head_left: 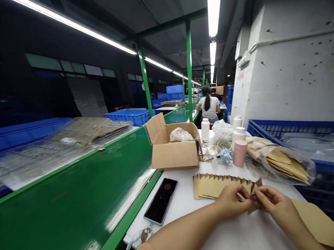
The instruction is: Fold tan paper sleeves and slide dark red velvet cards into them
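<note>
Pinching a tan paper piece [254, 189] between them, the left hand [231, 200] and right hand [271, 201] sit nearly closed, just beside a stack of zigzag-edged paper [212, 186] on the white table [233, 242].

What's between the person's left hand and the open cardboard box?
A stack of zigzag-edged tan kraft paper on the white table, in the head view.

My bare left forearm [185, 231] comes in from the lower left and my right forearm [299, 227] from the lower right, angling toward each other. My left hand [231, 200] and right hand [272, 201] nearly meet in the middle, both pinching, thumbs on top, fingers curled under. Wrists are low and pretty relaxed.
</note>
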Tool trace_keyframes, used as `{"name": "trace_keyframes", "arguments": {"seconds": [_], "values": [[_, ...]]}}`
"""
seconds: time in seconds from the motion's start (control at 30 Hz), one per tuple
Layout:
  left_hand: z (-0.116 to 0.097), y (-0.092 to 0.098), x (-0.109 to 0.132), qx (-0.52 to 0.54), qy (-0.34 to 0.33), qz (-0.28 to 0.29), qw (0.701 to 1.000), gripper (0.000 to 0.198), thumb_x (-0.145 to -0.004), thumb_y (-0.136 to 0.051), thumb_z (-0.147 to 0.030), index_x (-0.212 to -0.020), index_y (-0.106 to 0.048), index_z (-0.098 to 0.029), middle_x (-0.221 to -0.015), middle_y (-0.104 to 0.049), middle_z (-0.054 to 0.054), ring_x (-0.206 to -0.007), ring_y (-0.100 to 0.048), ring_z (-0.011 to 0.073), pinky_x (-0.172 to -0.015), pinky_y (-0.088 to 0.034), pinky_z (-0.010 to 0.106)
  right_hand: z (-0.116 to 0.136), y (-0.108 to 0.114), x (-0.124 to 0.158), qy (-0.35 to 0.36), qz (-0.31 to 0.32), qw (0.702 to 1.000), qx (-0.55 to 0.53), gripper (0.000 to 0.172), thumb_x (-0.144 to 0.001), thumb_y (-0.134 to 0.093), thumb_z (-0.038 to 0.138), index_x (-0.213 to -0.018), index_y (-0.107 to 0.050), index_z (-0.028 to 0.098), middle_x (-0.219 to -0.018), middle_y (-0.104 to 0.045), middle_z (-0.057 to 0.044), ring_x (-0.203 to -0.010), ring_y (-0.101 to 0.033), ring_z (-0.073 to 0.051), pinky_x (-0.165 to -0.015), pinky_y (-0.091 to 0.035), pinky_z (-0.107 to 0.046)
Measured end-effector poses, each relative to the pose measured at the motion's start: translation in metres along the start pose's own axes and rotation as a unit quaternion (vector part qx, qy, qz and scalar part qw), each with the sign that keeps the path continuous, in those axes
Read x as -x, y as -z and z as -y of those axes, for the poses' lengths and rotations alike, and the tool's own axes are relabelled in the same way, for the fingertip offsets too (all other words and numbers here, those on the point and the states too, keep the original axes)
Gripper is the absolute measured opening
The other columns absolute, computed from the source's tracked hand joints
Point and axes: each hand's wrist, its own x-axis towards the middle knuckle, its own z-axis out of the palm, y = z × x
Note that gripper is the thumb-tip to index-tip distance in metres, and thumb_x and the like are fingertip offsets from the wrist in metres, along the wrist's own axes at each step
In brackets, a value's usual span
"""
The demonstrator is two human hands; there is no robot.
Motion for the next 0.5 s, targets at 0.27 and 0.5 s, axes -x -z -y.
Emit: {"name": "trace_keyframes", "arguments": {"seconds": [0.27, 0.5], "values": [[0.0025, -0.0034, 0.0007, 0.091, 0.04, 0.004, 0.995, 0.012, -0.06, -0.063, -0.01, -0.069, -0.056, -0.015, -0.07, -0.058, -0.001, -0.062, -0.052, 0.0106, -0.059, -0.043, 0.021, -0.0065, 0.0012, -0.003, 0.0, 0.018, 1.0, 0.002, 0.026, -0.07, -0.064, 0.045, -0.068, -0.062, 0.019, -0.059, -0.057, -0.001, -0.056, -0.052, -0.015, -0.05, -0.043, -0.023], [-0.0049, 0.0013, -0.0028, 0.203, 0.038, 0.005, 0.978, 0.013, -0.057, -0.061, -0.01, -0.063, -0.05, -0.013, -0.067, -0.054, -0.001, -0.052, -0.042, 0.0064, -0.047, -0.031, 0.017, -0.0008, -0.0009, -0.0049, -0.024, 0.005, 0.999, -0.029, 0.028, -0.069, -0.065, 0.045, -0.064, -0.057, 0.018, -0.054, -0.052, 0.002, -0.048, -0.047, -0.01, -0.047, -0.038, -0.022]]}}
